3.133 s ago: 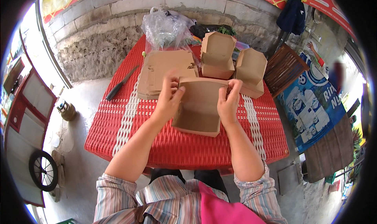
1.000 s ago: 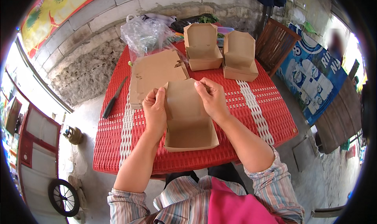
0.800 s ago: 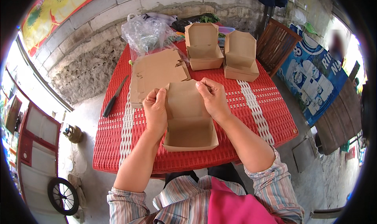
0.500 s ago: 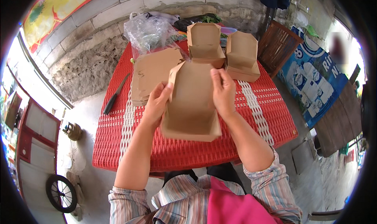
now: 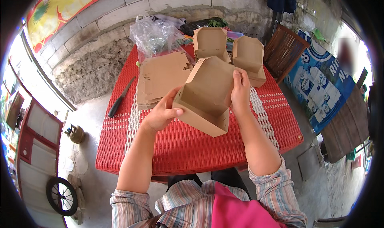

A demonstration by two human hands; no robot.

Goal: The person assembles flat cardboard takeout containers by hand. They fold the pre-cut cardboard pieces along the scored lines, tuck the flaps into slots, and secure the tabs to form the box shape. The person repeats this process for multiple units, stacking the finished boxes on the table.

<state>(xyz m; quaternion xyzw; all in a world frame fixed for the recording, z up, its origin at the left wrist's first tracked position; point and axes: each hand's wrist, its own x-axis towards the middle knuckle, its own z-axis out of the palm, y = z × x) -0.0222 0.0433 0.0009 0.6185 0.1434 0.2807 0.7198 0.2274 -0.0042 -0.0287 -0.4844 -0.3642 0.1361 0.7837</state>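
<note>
Above the red woven table [image 5: 192, 154] I hold a brown cardboard food box [image 5: 206, 96], tilted, its lid raised and its inside bare. My left hand [image 5: 162, 112] grips the box's left corner, thumb on the front wall. The fingers of my right hand [image 5: 241, 92] close on the right edge of the lid. Behind my left hand lies a stack of flat cardboard box blanks [image 5: 162, 76]. Farther back stand two folded boxes with lids up, one in the middle [image 5: 211, 42] and one to the right [image 5: 248, 56], each apparently on a stack.
A knife [image 5: 120, 98] with a black handle lies at the table's left. Clear plastic bags [image 5: 154, 36] and leafy greens [image 5: 217, 23] sit at the back near the block wall. A wooden chair [image 5: 285, 50] stands at the right, a gas cylinder [image 5: 75, 133] on the floor left.
The box in my hands has turned and tilted, its front corner now pointing lower right. My left hand has shifted down to its corner, and my right hand has moved slightly right.
</note>
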